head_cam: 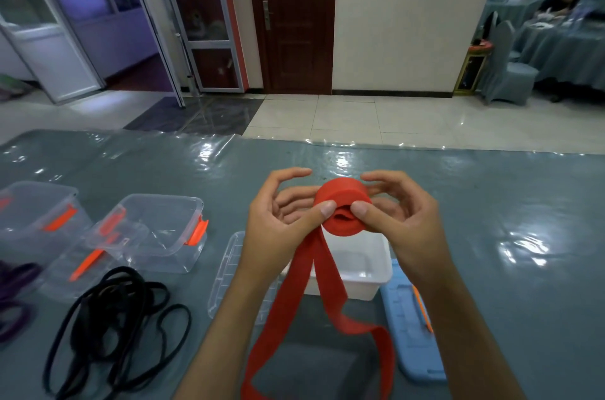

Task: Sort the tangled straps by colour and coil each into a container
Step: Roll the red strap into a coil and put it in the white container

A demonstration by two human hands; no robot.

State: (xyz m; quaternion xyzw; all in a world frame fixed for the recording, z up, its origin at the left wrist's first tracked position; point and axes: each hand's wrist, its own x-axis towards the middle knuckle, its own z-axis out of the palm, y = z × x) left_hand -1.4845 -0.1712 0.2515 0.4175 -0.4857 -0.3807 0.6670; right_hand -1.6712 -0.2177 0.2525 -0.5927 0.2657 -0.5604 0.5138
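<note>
red strap [340, 213]: partly wound into a thick coil, held in the air above the middle of the bench [491, 203], over the white container [363, 265]. two loose tails hang from the coil toward the near edge, crossing the front of that container.

left hand [278, 213]: grip closed on the coil, thumb pressed on its near face, fingers curled behind. right hand [402, 216]: grip also closed on the coil, thumb on the near face beside the left thumb, fingers around the far side.

white container: open, sits mid-bench near the front. clear lid [229, 272] lies flat just left of it; blue lid [412, 324] lies flat just right of it, toward the near edge.

black strap [111, 317]: loose tangled loops on the bench toward the near left corner. purple strap [16, 295]: at the left edge, partly out of view.

two clear containers [157, 229] with orange clasps stand on the left side, behind the black strap, lids off or leaning; exact lid position unclear.
</note>
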